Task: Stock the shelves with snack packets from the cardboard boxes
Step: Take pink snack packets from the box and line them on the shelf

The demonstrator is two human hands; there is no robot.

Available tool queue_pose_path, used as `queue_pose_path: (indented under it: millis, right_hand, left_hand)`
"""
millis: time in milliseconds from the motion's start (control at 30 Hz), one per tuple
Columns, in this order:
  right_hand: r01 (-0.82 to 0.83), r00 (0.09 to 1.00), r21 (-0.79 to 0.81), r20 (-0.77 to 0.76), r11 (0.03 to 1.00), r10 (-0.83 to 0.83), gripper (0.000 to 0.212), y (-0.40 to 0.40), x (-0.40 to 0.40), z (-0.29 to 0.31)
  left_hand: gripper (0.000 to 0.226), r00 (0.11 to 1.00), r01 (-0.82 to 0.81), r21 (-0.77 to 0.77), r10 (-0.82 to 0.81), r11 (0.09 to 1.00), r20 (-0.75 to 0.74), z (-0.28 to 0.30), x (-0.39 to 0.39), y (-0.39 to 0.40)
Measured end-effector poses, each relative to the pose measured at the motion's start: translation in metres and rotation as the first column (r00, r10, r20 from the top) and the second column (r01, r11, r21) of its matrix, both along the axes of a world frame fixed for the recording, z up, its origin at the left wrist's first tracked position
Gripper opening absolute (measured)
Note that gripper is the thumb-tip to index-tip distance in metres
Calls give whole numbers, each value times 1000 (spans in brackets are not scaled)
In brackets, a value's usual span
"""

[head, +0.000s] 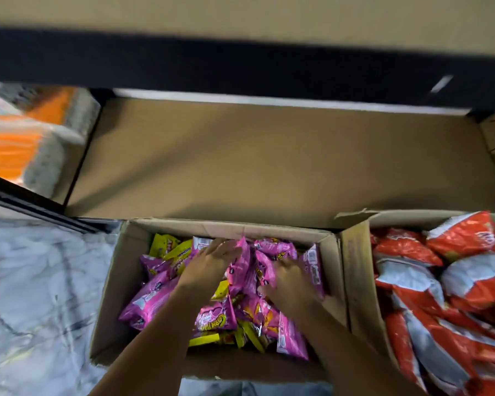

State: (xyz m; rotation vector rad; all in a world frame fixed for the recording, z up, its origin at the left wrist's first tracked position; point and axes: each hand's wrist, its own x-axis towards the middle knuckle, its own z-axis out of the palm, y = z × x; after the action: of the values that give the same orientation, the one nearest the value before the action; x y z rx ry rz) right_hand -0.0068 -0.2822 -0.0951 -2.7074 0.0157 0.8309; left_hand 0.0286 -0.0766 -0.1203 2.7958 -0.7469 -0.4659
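An open cardboard box (120, 284) on the floor holds several pink snack packets (215, 315) mixed with a few yellow ones (166, 245). Both my hands are down inside it. My left hand (209, 264) lies flat on the pink packets with fingers spread. My right hand (289, 281) presses on the packets at the right side of the pile, fingers curled; whether it grips one is blurred. Beyond the box lies a brown lower shelf (255, 167) with nothing on it.
A second cardboard box (357, 270) at the right is full of red and silver packets (440, 295). Orange and grey packs (26, 144) sit on the shelf bay at the left. A dark upper shelf edge (240, 64) overhangs. Marble floor (35, 295) at the left.
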Motion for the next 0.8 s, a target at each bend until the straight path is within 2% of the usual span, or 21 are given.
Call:
queue_pose_path:
  millis: [67, 133, 200, 300, 367, 467, 533, 667, 800]
  right_hand:
    - [39, 999, -7, -16, 999, -39, 71, 7, 0, -25]
    - [45, 999, -61, -18, 997, -46, 81, 11, 0, -45]
    - [30, 1000, -100, 8, 995, -30, 72, 14, 1, -58]
    - [76, 996, -63, 62, 995, -72, 43, 14, 3, -62]
    - [146, 987, -28, 68, 989, -144, 35, 11, 3, -55]
    - [222, 971, 48, 76, 974, -226, 34, 3, 1, -29]
    - [250, 962, 92, 86, 964, -258, 38, -3, -1, -2]
    - [284, 946, 165, 113, 945, -304, 51, -16, -2, 75]
    - [258, 942, 211, 163, 943, -295, 53, -27, -3, 167]
  left_hand:
    - [79, 966, 251, 74, -255, 965, 48, -25, 10, 1]
    - [60, 904, 407, 108, -417, 907, 94, -41, 16, 1]
    - [49, 886, 448, 92, -455, 889, 87, -49, 21, -2]
    - [41, 891, 444, 58, -447, 894, 79, -51, 29, -5]
    - [35, 908, 414, 22, -414, 910, 60, -42, 32, -8]
    - [55, 954, 292, -40, -294, 956, -59, -14, 32, -10]
    - [59, 964, 195, -87, -207, 977, -168, 15, 28, -11]
    - [53, 960, -40, -80, 17, 996, -278, 101, 27, -13]
    - [66, 967, -54, -106, 25, 993, -252, 199, 24, -6]
